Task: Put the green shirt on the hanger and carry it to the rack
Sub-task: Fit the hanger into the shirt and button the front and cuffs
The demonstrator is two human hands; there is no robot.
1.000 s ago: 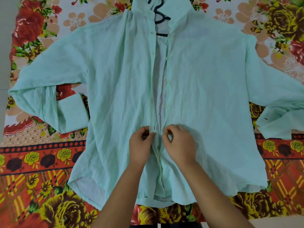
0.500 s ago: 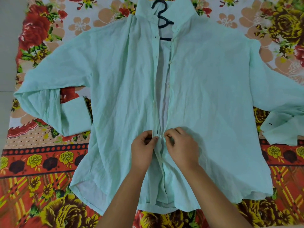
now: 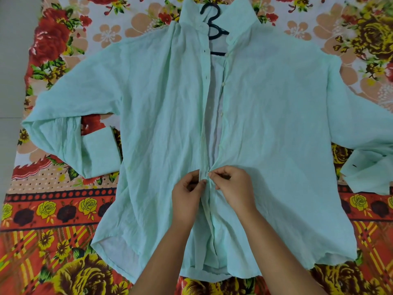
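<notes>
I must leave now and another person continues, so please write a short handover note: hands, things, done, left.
Left hand: pinches the buttonhole edge of the green shirt at mid-front.
Right hand: pinches the button edge opposite; the edges meet there.
Shirt lies face up on the floral sheet; the black hanger is inside it, hook out at the collar.
Done: hanger inserted.
Left: close the front, open from collar down to the hands; lift by the hook; carry to the rack, not in view.

text: none readable | labels: none | brands: none | numbers: none | signs: none
</notes>
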